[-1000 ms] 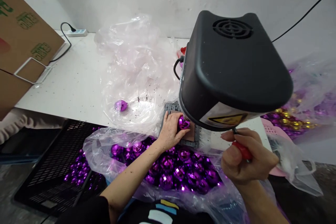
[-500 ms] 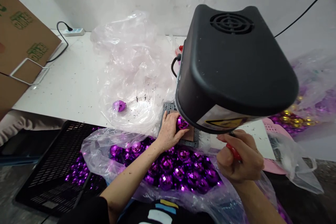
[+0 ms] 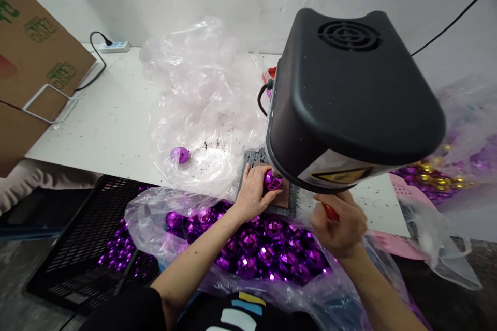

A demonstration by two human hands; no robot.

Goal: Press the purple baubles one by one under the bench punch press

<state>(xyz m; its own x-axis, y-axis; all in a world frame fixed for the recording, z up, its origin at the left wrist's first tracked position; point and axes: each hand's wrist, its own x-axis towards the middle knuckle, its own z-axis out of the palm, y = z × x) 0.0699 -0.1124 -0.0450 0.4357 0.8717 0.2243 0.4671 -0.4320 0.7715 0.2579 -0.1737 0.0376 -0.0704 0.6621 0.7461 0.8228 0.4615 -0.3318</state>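
My left hand (image 3: 254,191) pinches a purple faceted ball (image 3: 272,181) and holds it on a small brown pad (image 3: 286,197) under the black machine head (image 3: 349,98). My right hand (image 3: 337,225) is closed round a red-handled tool (image 3: 330,211) just right of the pad, below the machine's front edge. Between my arms a clear plastic bag (image 3: 248,248) holds several more purple balls.
One loose purple ball (image 3: 179,154) lies on crumpled clear plastic (image 3: 202,98) on the white table (image 3: 112,124). A black mesh crate (image 3: 77,248) sits lower left, a cardboard box (image 3: 31,67) far left, a power strip (image 3: 113,47) at the back. Bags of purple and gold balls (image 3: 446,176) lie right.
My right hand with the red tool has moved left and closer to the pad. My left hand has kept the ball in place under the machine.
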